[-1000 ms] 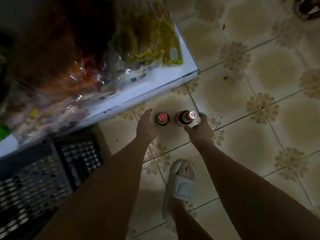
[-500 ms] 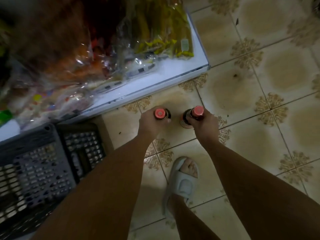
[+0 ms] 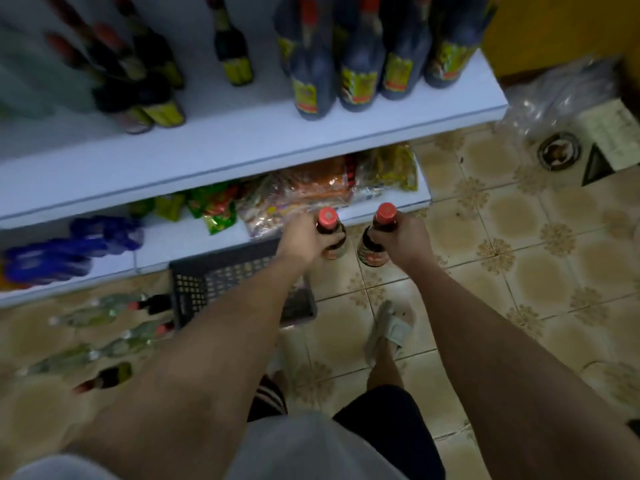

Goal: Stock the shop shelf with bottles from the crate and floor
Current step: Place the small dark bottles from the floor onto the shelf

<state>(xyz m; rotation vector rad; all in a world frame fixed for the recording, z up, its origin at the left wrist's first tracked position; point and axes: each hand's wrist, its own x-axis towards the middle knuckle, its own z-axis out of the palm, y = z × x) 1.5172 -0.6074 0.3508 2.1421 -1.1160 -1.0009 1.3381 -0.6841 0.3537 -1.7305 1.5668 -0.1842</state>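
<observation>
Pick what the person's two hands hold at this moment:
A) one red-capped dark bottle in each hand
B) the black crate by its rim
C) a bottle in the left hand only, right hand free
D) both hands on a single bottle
A: the left hand grips one red-capped bottle by the neck, and the right hand grips a second bottle the same way.

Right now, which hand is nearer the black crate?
Left. The left hand is just above the crate's far rim; the right hand is off to its right.
</observation>
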